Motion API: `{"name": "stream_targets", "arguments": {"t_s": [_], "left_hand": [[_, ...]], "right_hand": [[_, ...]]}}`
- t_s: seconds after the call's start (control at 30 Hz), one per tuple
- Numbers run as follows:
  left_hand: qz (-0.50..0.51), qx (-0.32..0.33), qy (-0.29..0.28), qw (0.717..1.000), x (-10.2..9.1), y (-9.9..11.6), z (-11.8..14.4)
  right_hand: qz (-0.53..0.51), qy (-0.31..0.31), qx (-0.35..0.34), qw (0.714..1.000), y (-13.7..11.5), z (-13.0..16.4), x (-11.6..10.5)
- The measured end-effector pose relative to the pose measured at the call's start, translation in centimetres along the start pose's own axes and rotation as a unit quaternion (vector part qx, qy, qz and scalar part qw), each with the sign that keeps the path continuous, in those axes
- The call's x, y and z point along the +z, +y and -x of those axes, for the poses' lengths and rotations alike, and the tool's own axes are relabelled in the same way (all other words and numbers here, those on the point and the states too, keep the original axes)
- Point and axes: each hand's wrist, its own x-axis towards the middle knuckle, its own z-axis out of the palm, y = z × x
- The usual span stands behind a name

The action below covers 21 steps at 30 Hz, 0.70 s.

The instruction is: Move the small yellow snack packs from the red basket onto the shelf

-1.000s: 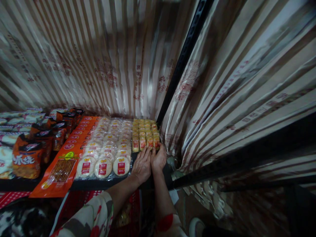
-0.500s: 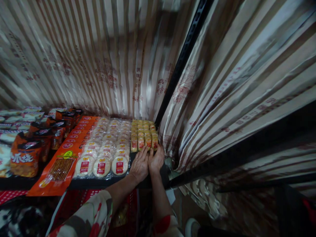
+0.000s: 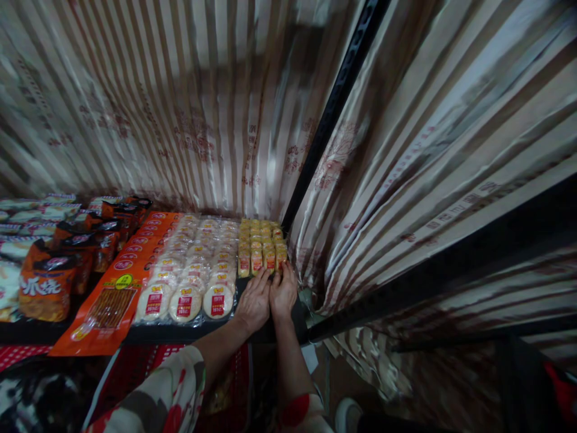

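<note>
Everything is sitting slightly further left in the view than a second ago, hands and goods alike, while the hands are keeping their place against the small, upright, yellow-wrapped packs with red labels [image 3: 256, 258]. These packs are standing in close rows at the right end of the long black shelf [image 3: 192, 332], their front row set back from its edge. The left hand [image 3: 253, 304] is lying palm down over the bare front strip, its fingers straight and close together, the tips meeting the lower fronts of the middle packs. Just beside it, the right hand [image 3: 283, 294] is bending its fingers, narrowly parted, at the right-hand front pack; whether they are gripping or only touching it, I cannot tell. Doing this well, I judge, is calling for light, level pressure from both hands, so that the front faces are lining up without the upright packs tipping or the wrappers creasing. Immediately left, round white crackers in clear wrappers with red labels [image 3: 186, 300] are leaning in three columns, so the left wrist is needing care beside them. Farther left, flat orange packets with brown sticks showing [image 3: 108, 310] are overlapping in a line, and glossy orange-and-black bags [image 3: 47, 282] are standing beyond. Behind, a striped beige-and-brown curtain [image 3: 225, 90] is hanging in folds, a perforated black metal post [image 3: 329, 114] slanting across it.
</note>
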Motion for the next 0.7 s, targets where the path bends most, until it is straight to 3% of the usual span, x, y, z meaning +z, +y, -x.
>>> {"name": "stream_targets", "arguments": {"t_s": [0.17,0.7], "left_hand": [[-0.004,0.001,0.000,1.000,-0.07,0.05,0.03],[-0.006,0.013,0.032,0.999,0.30,-0.08,0.20]], "right_hand": [[0.003,0.023,-0.003,1.000,-0.06,-0.03,-0.09],[0.012,0.011,0.011,1.000,-0.42,0.52,-0.78]]}}
